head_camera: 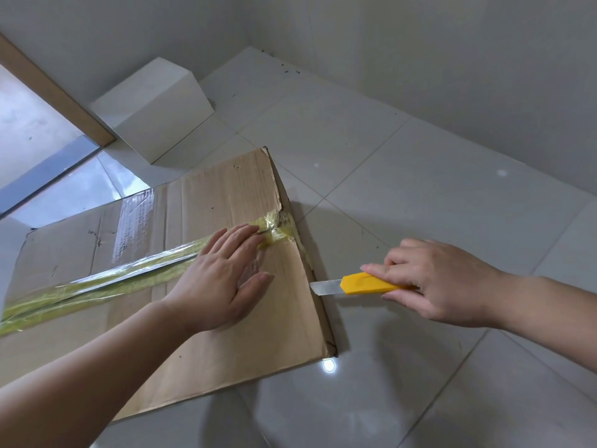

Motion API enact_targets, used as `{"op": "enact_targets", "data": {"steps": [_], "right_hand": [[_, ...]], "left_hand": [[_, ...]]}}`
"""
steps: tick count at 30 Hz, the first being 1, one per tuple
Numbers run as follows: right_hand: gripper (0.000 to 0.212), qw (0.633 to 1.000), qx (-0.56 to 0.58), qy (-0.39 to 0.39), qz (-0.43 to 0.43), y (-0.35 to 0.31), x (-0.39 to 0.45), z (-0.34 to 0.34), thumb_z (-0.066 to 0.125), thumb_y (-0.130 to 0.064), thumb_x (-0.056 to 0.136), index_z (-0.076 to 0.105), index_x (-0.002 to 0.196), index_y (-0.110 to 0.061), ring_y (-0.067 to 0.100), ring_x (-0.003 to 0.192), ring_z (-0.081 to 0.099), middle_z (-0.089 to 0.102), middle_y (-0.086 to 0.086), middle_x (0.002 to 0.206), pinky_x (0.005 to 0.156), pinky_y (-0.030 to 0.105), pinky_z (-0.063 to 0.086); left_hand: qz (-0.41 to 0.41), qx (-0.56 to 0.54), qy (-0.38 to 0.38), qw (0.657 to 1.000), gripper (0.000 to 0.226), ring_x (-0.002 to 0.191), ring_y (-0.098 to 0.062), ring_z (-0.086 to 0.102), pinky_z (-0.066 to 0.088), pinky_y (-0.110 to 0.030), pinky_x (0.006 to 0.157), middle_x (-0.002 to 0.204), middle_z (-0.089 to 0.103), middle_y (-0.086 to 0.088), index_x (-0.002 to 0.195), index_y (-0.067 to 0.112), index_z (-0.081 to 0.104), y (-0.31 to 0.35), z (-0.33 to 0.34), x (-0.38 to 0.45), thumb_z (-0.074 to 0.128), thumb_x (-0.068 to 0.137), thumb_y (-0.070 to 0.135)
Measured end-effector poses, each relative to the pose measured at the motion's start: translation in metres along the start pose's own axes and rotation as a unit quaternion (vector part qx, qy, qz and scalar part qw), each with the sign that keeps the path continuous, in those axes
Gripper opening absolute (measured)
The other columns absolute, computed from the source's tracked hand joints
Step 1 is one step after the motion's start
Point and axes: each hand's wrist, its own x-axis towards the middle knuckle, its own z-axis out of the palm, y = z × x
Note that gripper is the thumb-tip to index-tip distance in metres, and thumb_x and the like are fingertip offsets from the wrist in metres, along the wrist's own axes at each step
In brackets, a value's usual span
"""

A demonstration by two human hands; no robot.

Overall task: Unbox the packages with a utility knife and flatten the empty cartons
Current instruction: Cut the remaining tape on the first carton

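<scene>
Here, starting at the left, a large brown corrugated cardboard carton [206, 318] lies low on the glossy pale tiled floor [420, 189], its top face crossed by a long strip of yellowish packing tape [97, 286] over the centre seam, with a patch of clear shiny tape [134, 227] across it further back. The seam under the yellow strip looks already slit along most of its length, though near the right edge the tape is bunched and wrinkled and I cannot tell whether it is fully parted there. The left hand [223, 273] presses flat on the carton top, fingers straight and spread, fingertips reaching the crumpled tape end; it holds nothing and simply steadies the box. Just beyond the carton's right edge, the right hand [442, 282] is curled round a yellow plastic utility knife [368, 283], the index finger laid along its back, the extended steel blade [326, 287] pointing at the carton's side edge and touching or nearly touching it. Behind, a white rectangular block [151, 108] stands against the wall. I judge the step to be cutting the remaining tape at the right end; the next move calls for a shallow, controlled stroke along that edge, kept clear of the pressing fingers.
</scene>
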Motion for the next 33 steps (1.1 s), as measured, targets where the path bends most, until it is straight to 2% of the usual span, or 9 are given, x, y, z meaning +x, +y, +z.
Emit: {"op": "enact_targets", "data": {"steps": [4,9,14,19,22,27,31,33], "right_hand": [[0.046,1.000,0.006,-0.008,0.006,-0.002,0.003,0.002,0.044,-0.044,0.084,0.066,0.119,-0.024,0.015,0.065,0.054,0.061,-0.007,0.081,0.057,0.022,0.041],[0.045,1.000,0.009,-0.005,0.002,0.000,-0.002,0.002,0.044,-0.044,0.085,0.064,0.120,-0.024,0.015,0.066,0.053,0.061,-0.007,0.080,0.055,0.024,0.043],[0.045,1.000,0.015,-0.002,-0.005,-0.003,-0.007,0.008,0.045,-0.042,0.085,0.063,0.121,-0.022,0.016,0.067,0.053,0.060,-0.006,0.081,0.055,0.026,0.048],[0.045,1.000,0.012,0.006,-0.006,-0.003,-0.007,0.004,0.046,-0.042,0.085,0.063,0.122,-0.023,0.013,0.070,0.048,0.060,-0.006,0.083,0.057,0.023,0.041],[0.045,1.000,-0.010,0.003,-0.020,-0.005,-0.004,0.004,0.045,-0.041,0.085,0.066,0.119,-0.023,0.015,0.067,0.052,0.061,-0.006,0.081,0.056,0.022,0.036],[0.045,1.000,-0.003,0.000,-0.023,-0.009,0.003,0.006,0.043,-0.040,0.085,0.066,0.119,-0.021,0.019,0.065,0.054,0.060,-0.003,0.080,0.051,0.030,0.047],[0.045,0.999,-0.029,-0.007,-0.023,-0.011,0.005,0.000,0.042,-0.041,0.084,0.067,0.117,-0.022,0.018,0.063,0.054,0.060,-0.004,0.077,0.052,0.026,0.043],[0.045,0.998,-0.053,-0.001,-0.034,-0.011,0.010,-0.003,0.041,-0.040,0.083,0.068,0.114,-0.022,0.020,0.061,0.054,0.060,-0.003,0.075,0.051,0.028,0.044]], "left_hand": [[-0.017,-0.001,-0.006,1.000,0.066,0.140,-0.019,0.028,0.016,-0.037,0.117,0.148,0.039,-0.004,0.142,0.016,0.039,-0.005,0.003,0.000,0.026,0.094,0.060],[-0.019,-0.004,-0.008,1.000,0.069,0.140,-0.020,0.029,0.018,-0.039,0.117,0.148,0.040,-0.005,0.143,0.014,0.040,-0.008,0.003,0.001,0.023,0.094,0.061],[-0.026,0.000,-0.015,1.000,0.068,0.140,-0.017,0.027,0.015,-0.036,0.118,0.148,0.037,-0.002,0.143,0.016,0.038,-0.011,0.005,0.001,0.022,0.094,0.061],[-0.013,0.000,-0.017,1.000,0.066,0.139,-0.017,0.028,0.017,-0.037,0.118,0.148,0.038,-0.001,0.144,0.017,0.037,-0.006,0.005,0.005,0.024,0.095,0.059],[-0.011,-0.002,-0.013,1.000,0.066,0.139,-0.018,0.028,0.017,-0.038,0.117,0.148,0.038,-0.002,0.144,0.017,0.037,-0.003,0.004,0.008,0.024,0.095,0.059],[-0.008,0.002,-0.015,1.000,0.066,0.139,-0.019,0.030,0.019,-0.040,0.117,0.148,0.039,-0.003,0.143,0.014,0.039,0.000,0.005,0.011,0.025,0.095,0.059],[-0.011,-0.002,-0.013,1.000,0.066,0.139,-0.020,0.030,0.021,-0.041,0.117,0.147,0.039,-0.004,0.143,0.014,0.038,-0.003,0.004,0.010,0.026,0.095,0.058],[-0.017,-0.004,-0.013,1.000,0.066,0.139,-0.019,0.029,0.020,-0.040,0.117,0.148,0.038,-0.004,0.144,0.015,0.037,-0.006,0.003,0.009,0.026,0.095,0.058]]}}
